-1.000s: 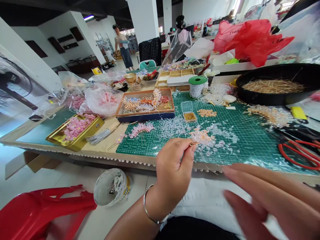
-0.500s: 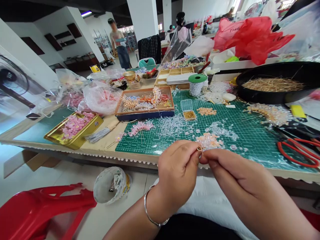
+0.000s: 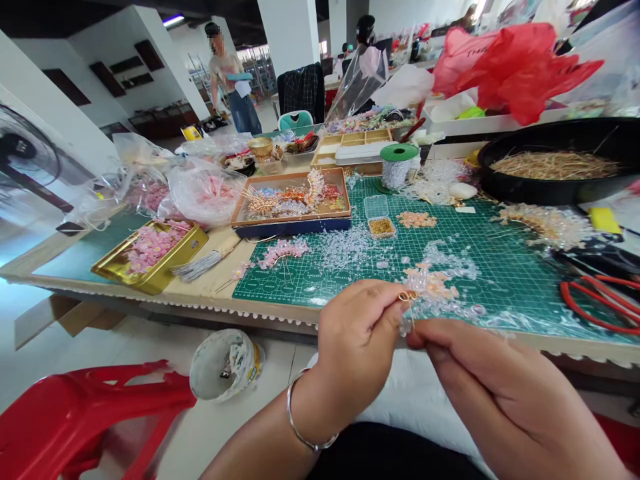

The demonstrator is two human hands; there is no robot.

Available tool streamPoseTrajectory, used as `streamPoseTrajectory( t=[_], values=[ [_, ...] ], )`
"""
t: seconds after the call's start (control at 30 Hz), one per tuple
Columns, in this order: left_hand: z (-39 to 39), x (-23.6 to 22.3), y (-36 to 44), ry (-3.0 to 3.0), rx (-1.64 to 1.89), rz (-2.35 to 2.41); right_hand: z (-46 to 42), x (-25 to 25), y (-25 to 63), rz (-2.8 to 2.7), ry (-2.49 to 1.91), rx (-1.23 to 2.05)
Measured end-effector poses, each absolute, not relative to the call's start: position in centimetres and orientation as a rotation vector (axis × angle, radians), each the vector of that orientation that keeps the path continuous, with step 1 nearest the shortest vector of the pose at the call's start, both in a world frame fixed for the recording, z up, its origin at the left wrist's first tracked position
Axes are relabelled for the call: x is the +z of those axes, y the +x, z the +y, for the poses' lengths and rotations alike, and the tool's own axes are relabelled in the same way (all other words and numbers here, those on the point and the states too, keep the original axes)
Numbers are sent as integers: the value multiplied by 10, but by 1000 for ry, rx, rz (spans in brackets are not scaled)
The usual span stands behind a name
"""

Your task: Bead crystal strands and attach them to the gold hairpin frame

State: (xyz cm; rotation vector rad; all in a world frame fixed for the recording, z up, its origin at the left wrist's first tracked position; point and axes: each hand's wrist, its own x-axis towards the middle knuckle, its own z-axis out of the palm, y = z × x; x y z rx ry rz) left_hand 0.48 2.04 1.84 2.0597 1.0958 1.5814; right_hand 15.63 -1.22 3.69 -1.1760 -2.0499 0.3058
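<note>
My left hand (image 3: 357,343), with a silver bangle at its wrist, is closed, thumb and forefinger pinching a gold wire piece (image 3: 407,297) that ends in small loops. Lower and to the right, my right hand (image 3: 480,373) pinches a thin wire (image 3: 413,325) running down from that piece. Small clear beads show between the hands. Just beyond the fingertips is a cluster of peach flowers and clear beads (image 3: 434,283); whether it joins the held piece I cannot tell. Loose clear beads (image 3: 345,248) and a small box of gold beads (image 3: 381,227) lie on the green cutting mat (image 3: 295,290).
A gold tin (image 3: 163,277) of pink flowers stands left, near a pink beaded spray (image 3: 284,252). Behind are a box of beaded pieces (image 3: 293,227) and a wire spool (image 3: 399,167). Red-handled scissors (image 3: 595,307) lie right, below a black basin (image 3: 550,193). A person (image 3: 233,83) stands far back.
My right hand has moved down and slightly away from my left, so more thin wire shows between them. A second gold loop is now visible at my left fingertips.
</note>
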Motion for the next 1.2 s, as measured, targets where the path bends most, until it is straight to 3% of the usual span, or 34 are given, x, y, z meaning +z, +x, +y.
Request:
streamPoseTrajectory(
  t=[0.57,0.8,1.2],
  values=[
    [34,18,-10,2250,1795,1224,-22,27,162,-2120,-1245,229],
    [35,20,-12,2368,1874,1216,-14,57,174,-2112,-1205,-57],
    [35,18,-11,2605,1836,1282,21,56,143,-1881,-1399,609]
  ],
)
